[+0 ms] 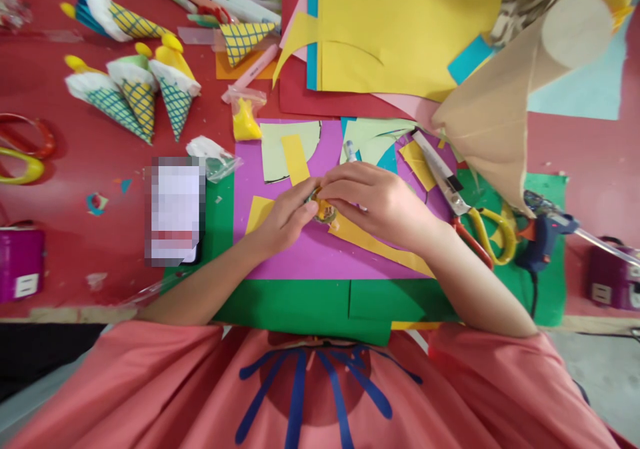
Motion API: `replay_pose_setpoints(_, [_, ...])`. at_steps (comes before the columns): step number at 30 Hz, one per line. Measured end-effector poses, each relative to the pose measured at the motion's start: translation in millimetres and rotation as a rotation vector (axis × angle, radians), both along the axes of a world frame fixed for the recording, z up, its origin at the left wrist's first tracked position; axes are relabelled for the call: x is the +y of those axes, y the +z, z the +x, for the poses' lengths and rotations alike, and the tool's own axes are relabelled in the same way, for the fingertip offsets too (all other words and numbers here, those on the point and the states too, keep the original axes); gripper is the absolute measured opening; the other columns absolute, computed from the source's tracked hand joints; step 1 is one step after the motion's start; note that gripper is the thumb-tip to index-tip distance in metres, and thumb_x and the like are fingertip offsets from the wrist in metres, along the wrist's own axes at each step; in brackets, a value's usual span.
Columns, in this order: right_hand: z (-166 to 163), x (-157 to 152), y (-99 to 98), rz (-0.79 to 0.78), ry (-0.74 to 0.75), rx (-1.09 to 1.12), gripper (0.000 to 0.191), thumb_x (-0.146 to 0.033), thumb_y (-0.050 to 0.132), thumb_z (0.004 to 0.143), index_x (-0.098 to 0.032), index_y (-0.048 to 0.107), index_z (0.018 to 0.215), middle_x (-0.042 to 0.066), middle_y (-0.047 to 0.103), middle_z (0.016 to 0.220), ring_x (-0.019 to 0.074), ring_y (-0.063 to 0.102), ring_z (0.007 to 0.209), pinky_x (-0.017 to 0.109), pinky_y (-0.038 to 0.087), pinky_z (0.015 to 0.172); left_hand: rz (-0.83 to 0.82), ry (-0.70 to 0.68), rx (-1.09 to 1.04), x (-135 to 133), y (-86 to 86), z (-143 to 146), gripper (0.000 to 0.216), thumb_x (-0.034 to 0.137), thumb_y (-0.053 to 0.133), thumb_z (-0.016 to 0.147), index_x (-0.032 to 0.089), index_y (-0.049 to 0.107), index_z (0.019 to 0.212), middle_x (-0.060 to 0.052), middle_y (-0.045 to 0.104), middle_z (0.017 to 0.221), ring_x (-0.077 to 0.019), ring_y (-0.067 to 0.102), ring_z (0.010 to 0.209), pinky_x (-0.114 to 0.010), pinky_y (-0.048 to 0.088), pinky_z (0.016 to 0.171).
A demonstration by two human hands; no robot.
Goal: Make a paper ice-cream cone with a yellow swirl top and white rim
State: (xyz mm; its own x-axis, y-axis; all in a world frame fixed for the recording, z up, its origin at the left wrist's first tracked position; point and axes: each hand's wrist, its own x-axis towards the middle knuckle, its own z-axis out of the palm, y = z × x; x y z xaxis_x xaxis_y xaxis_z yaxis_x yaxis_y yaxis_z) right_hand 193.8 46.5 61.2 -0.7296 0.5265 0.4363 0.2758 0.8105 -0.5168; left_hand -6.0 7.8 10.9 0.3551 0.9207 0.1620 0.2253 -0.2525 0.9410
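Observation:
My left hand [287, 219] is closed around a small paper cone [324, 210], seen from its open end with yellow inside. My right hand [383, 199] reaches over the top, its fingertips bent together at the cone's rim; whether they pinch anything is hidden. Below the hands lies a purple sheet [300, 262] with yellow strips [295, 159] and a pale green curved piece [273, 152] on it. Right of my right hand lie scissors [463, 202] with red and yellow handles. A white-capped pen [349, 150] shows just behind my fingers.
Finished-looking paper cones [137, 92] lie at the upper left. A bag of yellow clay [246, 119] and a phone [175, 212] sit left of the sheet. At right are a glue gun [545, 235] and a brown cone [493, 115]; yellow paper [410, 29] lies at the back.

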Motion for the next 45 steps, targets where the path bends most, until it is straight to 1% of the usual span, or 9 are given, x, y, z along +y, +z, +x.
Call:
replay_pose_setpoints(4, [-3.5,-2.2,-2.5,0.054,-0.011,0.049,0.018,-0.012,0.045,0.1,-0.017,0.062,0.104,0.008,0.072,0.103,0.0166,0.068,0.093,0.032,0.057,0.083,-0.077,0.041,-0.057,-0.9,-5.2,0.3,0.054,0.057,0.026,0.102,0.02,0.066,0.103,-0.007,0.069,0.099,-0.0194,0.064,0.088,-0.034,0.051,0.081])
replay_pose_setpoints(9, [-7.1,-3.4,-4.3,0.069,-0.022,0.085,0.012,-0.013,0.048,0.1,-0.016,0.06,0.1,0.006,0.072,0.096,0.0152,0.067,0.089,0.03,0.056,0.08,-0.052,0.031,-0.099,0.9,-7.3,-0.5,0.045,0.052,0.034,0.102,0.022,0.067,0.108,-0.006,0.071,0.104,-0.0218,0.066,0.096,-0.037,0.052,0.085])
replay_pose_setpoints(14, [-6.2,-1.6,-5.1,0.056,-0.009,0.102,0.011,-0.01,0.051,0.098,-0.016,0.059,0.096,0.006,0.073,0.098,0.0154,0.067,0.089,0.03,0.055,0.08,-0.059,-0.013,-0.042,2.7,-3.6,-2.5,0.051,0.063,0.038,0.096,0.022,0.064,0.11,-0.007,0.071,0.101,-0.024,0.066,0.094,-0.04,0.054,0.081])
replay_pose_setpoints(18, [-3.9,-0.1,-4.7,0.029,-0.005,0.086,0.011,-0.013,0.049,0.099,-0.016,0.06,0.096,0.007,0.072,0.098,0.0158,0.067,0.09,0.031,0.056,0.08,0.022,-0.004,0.068,3.0,-2.9,-1.8,0.058,0.071,0.056,0.083,0.02,0.06,0.111,-0.006,0.07,0.097,-0.0209,0.065,0.084,-0.035,0.053,0.074])
replay_pose_setpoints(22, [-1.7,0.6,-3.2,-0.006,-0.01,0.041,0.014,-0.018,0.046,0.101,-0.017,0.061,0.102,0.007,0.072,0.1,0.0169,0.067,0.092,0.033,0.056,0.08,0.057,0.034,0.131,3.2,-5.3,0.3,0.059,0.063,0.074,0.074,0.021,0.058,0.112,-0.006,0.07,0.101,-0.0204,0.067,0.087,-0.032,0.054,0.075])
replay_pose_setpoints(29, [-0.2,1.1,-0.6,-0.023,0.037,0.018,0.024,-0.014,0.04,0.101,-0.018,0.059,0.116,0.008,0.071,0.106,0.0172,0.067,0.097,0.035,0.056,0.083,0.044,-0.003,0.076,5.6,-7.6,-0.8,0.056,0.06,0.075,0.074,0.02,0.059,0.109,-0.004,0.07,0.096,-0.019,0.067,0.083,-0.03,0.053,0.071])
replay_pose_setpoints(35, [-2.4,-0.1,-1.3,0.004,0.014,0.036,0.019,-0.013,0.043,0.101,-0.018,0.059,0.11,0.007,0.072,0.1,0.0164,0.067,0.089,0.032,0.055,0.078,-0.096,-0.088,-0.059,5.5,-5.0,-5.0,0.054,0.067,0.052,0.088,0.019,0.062,0.11,-0.005,0.069,0.096,-0.0193,0.065,0.084,-0.031,0.053,0.072])
replay_pose_setpoints(40, [-4.9,-3.1,-2.1,-0.048,0.027,0.092,0.018,-0.015,0.044,0.101,-0.017,0.06,0.109,0.007,0.072,0.101,0.0158,0.067,0.091,0.031,0.055,0.08,-0.145,-0.073,0.014,6.2,-4.2,-5.6,0.035,0.049,0.061,0.087,0.019,0.064,0.104,-0.004,0.07,0.096,-0.0194,0.066,0.087,-0.03,0.054,0.075])
replay_pose_setpoints(45, [-3.9,-4.2,1.0,-0.2,0.024,0.075,0.021,-0.019,0.05,0.1,-0.017,0.06,0.118,0.008,0.072,0.105,0.0165,0.068,0.095,0.031,0.056,0.082,-0.173,-0.078,-0.017,7.2,-0.9,-5.0,0.042,0.059,0.063,0.083,0.018,0.065,0.093,-0.003,0.069,0.083,-0.0166,0.064,0.074,-0.028,0.053,0.065])
